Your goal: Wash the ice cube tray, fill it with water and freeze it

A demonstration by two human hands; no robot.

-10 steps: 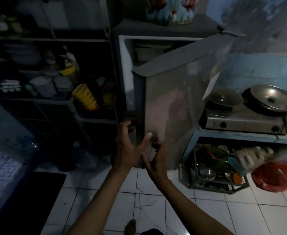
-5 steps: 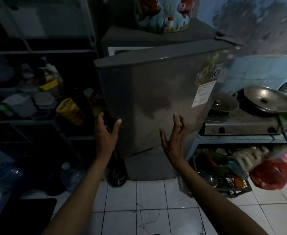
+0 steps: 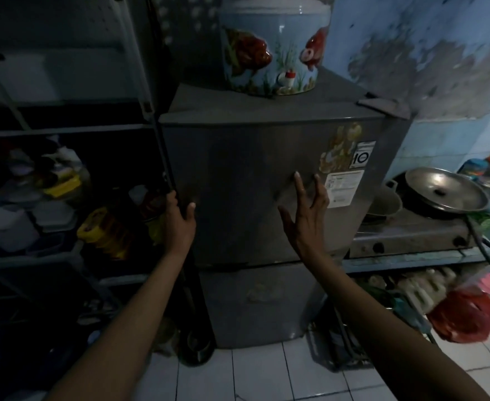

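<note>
Fish-painted ceramic jar (image 3: 272,50) on the top's back edge, lidded wok (image 3: 445,190) on stove (image 3: 411,235), red bag (image 3: 461,316) by floor rack, dim shelving (image 3: 64,131) at left

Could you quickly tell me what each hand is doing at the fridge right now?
Left hand: open, at the left edge of the fridge door.
Right hand: open, fingers spread against the door front.

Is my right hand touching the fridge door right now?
Cannot tell. In the head view the right hand is spread open in front of the fridge door, fingertips over its surface, but no clear contact or gap shows.
</note>
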